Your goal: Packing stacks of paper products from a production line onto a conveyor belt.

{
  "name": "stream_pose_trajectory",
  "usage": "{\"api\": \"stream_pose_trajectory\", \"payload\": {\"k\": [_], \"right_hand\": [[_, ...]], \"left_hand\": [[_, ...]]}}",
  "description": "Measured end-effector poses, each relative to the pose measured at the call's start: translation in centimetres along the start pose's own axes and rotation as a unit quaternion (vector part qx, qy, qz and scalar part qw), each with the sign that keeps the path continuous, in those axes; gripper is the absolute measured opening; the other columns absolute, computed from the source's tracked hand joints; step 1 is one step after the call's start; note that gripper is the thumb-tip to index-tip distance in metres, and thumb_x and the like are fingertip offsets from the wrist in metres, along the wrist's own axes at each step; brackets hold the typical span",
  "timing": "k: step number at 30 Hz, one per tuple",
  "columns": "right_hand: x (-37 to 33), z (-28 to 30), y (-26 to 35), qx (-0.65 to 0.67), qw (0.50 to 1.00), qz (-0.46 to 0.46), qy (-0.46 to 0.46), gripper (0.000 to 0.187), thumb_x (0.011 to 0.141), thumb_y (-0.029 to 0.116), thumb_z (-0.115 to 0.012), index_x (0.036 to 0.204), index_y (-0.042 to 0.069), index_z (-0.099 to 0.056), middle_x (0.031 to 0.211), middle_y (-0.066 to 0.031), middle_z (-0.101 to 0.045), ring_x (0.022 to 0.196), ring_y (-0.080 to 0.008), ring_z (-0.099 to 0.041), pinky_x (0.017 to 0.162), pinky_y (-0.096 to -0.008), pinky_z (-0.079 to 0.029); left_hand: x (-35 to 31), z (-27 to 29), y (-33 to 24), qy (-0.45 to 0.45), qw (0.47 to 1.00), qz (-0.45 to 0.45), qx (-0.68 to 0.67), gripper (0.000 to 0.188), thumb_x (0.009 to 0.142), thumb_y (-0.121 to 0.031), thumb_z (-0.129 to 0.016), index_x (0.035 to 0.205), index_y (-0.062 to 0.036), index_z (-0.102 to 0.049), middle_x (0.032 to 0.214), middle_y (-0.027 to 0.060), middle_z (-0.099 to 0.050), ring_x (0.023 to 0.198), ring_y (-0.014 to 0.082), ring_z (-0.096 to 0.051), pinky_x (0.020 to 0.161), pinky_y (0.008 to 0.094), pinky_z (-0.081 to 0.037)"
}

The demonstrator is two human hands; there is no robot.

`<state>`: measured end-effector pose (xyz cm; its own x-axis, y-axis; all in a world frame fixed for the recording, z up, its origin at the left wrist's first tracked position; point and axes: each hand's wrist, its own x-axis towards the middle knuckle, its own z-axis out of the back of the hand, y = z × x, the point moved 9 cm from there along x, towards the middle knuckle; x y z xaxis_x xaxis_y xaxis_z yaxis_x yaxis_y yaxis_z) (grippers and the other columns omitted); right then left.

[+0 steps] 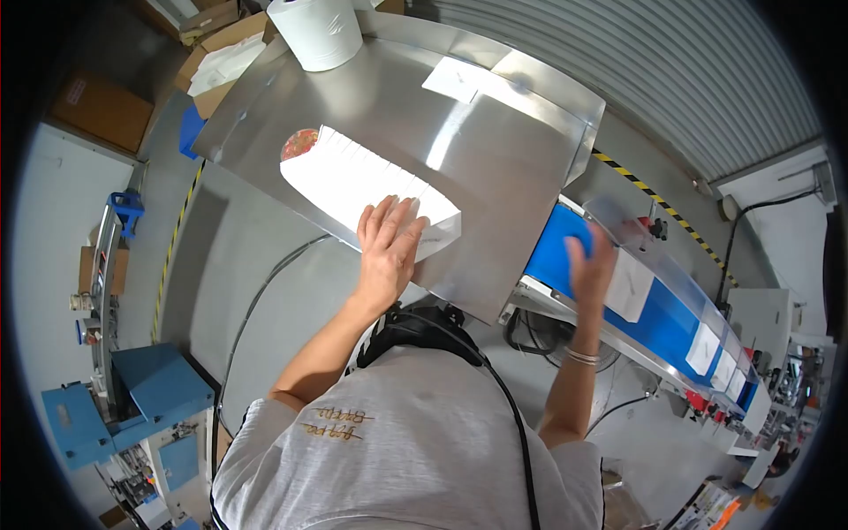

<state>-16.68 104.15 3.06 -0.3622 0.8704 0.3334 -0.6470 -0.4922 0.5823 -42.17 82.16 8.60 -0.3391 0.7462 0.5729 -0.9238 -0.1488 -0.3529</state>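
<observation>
A long row of thin white packets lies slantwise on the steel table, standing edge to edge. A red patterned piece shows at its far left end. My left hand rests on the near end of this row, fingers stretched out over the packets. Over the start of the blue conveyor belt is my right hand, slightly blurred, with the thumb apart from the fingers and nothing visible in it. Just right of it, a white flat packet lies on the belt.
More white packets sit farther down the belt, beside a clear side guard. A white paper roll stands at the table's far left, near an open cardboard box. White sheets lie along the back edge. A cable hangs at left.
</observation>
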Motion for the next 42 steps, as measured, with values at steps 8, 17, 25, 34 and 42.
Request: {"api": "stream_pose_trajectory", "payload": {"k": [8,17,25,34,42], "right_hand": [[-1.7,-11.5,14.7,0.282,0.885,0.197,0.313,0.048,0.081,0.011,-0.069,0.125,0.007,-0.050,0.116,-0.0088,-0.056,0.106,-0.0190,-0.054,0.090,-0.0299,-0.045],[-2.8,-2.4,-10.8,0.216,0.930,-0.295,0.029,0.032,0.090,0.023,-0.060,0.109,-0.003,-0.057,0.102,-0.0128,-0.064,0.097,-0.0203,-0.060,0.084,-0.0340,-0.046],[0.0,-4.9,7.8,0.209,0.962,0.028,0.173,0.058,0.072,0.017,-0.076,0.124,0.007,-0.052,0.117,-0.0143,-0.056,0.097,-0.0266,-0.058,0.080,-0.0352,-0.048],[-2.7,-13.1,7.3,0.417,0.864,-0.072,0.272,0.031,0.090,0.027,-0.062,0.102,0.001,-0.052,0.090,-0.0031,-0.059,0.079,-0.0095,-0.052,0.069,-0.0245,-0.045],[-1.8,-0.4,-10.7,-0.072,0.960,-0.268,0.026,0.055,0.087,0.041,-0.061,0.123,0.002,-0.048,0.122,-0.0195,-0.054,0.106,-0.0332,-0.055,0.086,-0.0375,-0.045]], "left_hand": [[1.3,0.9,-0.7,0.040,0.998,0.012,-0.041,0.030,0.075,-0.010,-0.069,0.104,-0.0083,-0.067,0.132,0.0141,-0.048,0.128,0.0385,-0.035,0.103,0.0504,-0.028],[1.3,1.1,1.5,0.002,0.997,0.061,-0.043,0.029,0.074,0.002,-0.066,0.102,-0.0070,-0.067,0.121,0.0118,-0.055,0.119,0.0357,-0.045,0.097,0.0453,-0.036],[0.3,0.5,0.9,-0.003,1.000,-0.007,-0.018,0.028,0.070,0.001,-0.066,0.096,-0.0083,-0.069,0.127,0.0125,-0.052,0.124,0.0369,-0.040,0.101,0.0507,-0.031],[1.1,0.6,2.9,0.034,0.998,0.049,-0.001,0.036,0.078,-0.003,-0.064,0.113,-0.0063,-0.060,0.133,0.0165,-0.046,0.127,0.0396,-0.036,0.103,0.0501,-0.029],[1.6,1.3,2.7,-0.002,0.999,0.043,0.002,0.033,0.076,0.005,-0.064,0.108,-0.0047,-0.065,0.121,0.0126,-0.057,0.118,0.0349,-0.047,0.098,0.0443,-0.037]]}}
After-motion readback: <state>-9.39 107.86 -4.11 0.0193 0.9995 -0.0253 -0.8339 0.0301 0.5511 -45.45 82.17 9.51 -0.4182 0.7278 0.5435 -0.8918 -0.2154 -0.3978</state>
